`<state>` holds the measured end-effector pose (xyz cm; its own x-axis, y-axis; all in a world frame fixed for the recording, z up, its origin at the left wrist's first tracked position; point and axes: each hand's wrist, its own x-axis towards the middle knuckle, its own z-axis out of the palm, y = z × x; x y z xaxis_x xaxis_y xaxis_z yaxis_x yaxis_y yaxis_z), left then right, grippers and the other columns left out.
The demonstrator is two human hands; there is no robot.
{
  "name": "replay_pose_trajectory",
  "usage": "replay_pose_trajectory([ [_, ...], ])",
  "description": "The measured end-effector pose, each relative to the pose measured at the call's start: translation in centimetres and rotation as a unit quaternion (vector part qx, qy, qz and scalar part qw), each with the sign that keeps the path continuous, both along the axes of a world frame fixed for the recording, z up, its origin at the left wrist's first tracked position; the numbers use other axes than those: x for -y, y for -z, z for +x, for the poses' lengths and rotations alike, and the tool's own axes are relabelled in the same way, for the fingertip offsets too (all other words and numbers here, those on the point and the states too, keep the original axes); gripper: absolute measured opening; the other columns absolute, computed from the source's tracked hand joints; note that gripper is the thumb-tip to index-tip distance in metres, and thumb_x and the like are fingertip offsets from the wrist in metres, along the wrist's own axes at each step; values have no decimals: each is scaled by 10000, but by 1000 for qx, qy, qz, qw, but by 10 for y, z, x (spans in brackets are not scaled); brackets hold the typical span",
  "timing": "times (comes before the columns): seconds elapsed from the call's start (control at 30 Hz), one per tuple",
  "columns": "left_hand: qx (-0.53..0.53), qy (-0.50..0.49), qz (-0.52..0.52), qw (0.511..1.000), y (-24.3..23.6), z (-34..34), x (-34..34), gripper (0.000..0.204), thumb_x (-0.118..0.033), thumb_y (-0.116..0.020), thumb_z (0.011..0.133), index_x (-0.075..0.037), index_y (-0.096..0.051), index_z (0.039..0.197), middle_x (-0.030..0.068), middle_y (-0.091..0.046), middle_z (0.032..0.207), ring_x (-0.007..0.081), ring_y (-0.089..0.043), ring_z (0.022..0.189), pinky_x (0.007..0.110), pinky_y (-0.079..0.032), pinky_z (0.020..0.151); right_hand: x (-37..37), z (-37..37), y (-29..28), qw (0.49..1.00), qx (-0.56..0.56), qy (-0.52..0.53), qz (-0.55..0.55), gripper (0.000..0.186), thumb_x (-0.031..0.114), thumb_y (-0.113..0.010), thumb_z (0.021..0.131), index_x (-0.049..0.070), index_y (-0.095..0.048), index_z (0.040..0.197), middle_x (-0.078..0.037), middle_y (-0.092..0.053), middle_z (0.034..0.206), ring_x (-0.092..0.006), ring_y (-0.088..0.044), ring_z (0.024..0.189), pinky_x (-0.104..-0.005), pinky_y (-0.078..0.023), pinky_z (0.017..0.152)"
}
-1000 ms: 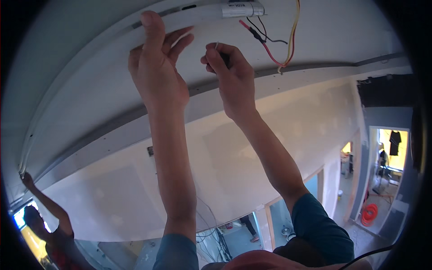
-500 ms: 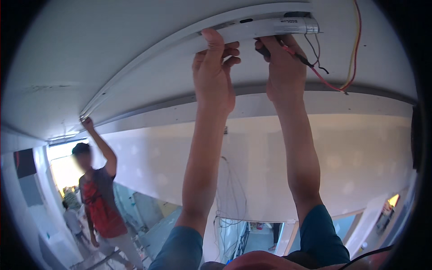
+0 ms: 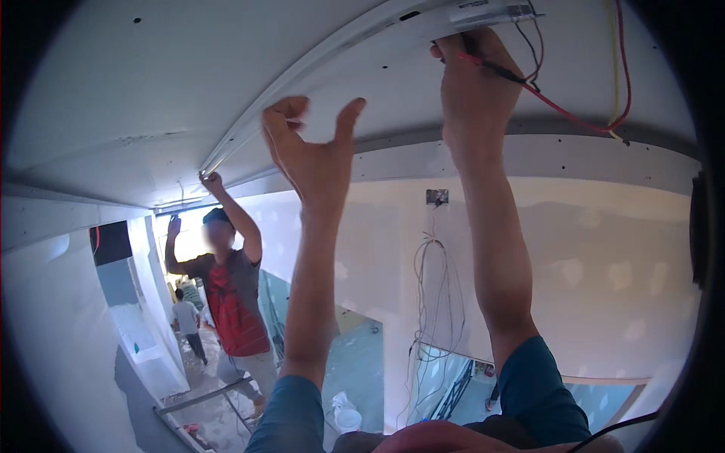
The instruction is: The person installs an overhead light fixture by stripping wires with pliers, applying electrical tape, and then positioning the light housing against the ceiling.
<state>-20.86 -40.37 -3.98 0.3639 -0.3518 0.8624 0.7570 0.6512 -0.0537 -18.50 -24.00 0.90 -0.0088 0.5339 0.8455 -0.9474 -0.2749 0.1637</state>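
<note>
A long white strip light fixture [image 3: 359, 44] runs along the ceiling, with a printed silver label [image 3: 483, 13] near its right end. My right hand [image 3: 481, 90] is raised under that end, its fingers closed against the underside. Something dark shows between those fingers, but I cannot make it out. A red wire with a black-wrapped joint [image 3: 504, 73] passes beside this hand. Thin dark wires [image 3: 538, 53] hang from the fixture's end. My left hand [image 3: 313, 155] is open below the fixture, thumb and fingers apart, holding nothing.
Further left a co-worker [image 3: 234, 302] reaches up, one hand [image 3: 213, 181] at the fixture's far end. Red and yellow wires [image 3: 621, 90] hang from the ceiling at right. Looped cables [image 3: 438, 294] hang from a wall box [image 3: 437, 197]. A metal frame [image 3: 204, 396] stands low at left.
My left hand has come off the fixture, moved left and down, and opened. My right hand stays at the fixture's end. The view has shifted; the co-worker now has both arms raised.
</note>
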Motion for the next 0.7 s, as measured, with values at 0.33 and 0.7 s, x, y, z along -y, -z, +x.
replay_pose_trajectory([
  [0.33,-97,-380,-39,919,-57,-33,63,568,-218,-878,710,-100,-576,1177,97,-609,1128,360,-638,1024,481,-565,783,3,-44,-11,998,-49,27,-35,167,125,-774,883,-32,-721,895,-60,-726,835,-114,-655,809,-248,-488,802],
  [0.7,-106,-424,-15,899,-61,-47,70,514,-67,-817,662,-109,-541,1094,100,-518,1098,314,-578,995,432,-566,536,23,-32,2,990,-62,124,-39,237,158,-716,932,38,-606,759,17,-554,685,-73,-463,657,-262,-349,629],
])
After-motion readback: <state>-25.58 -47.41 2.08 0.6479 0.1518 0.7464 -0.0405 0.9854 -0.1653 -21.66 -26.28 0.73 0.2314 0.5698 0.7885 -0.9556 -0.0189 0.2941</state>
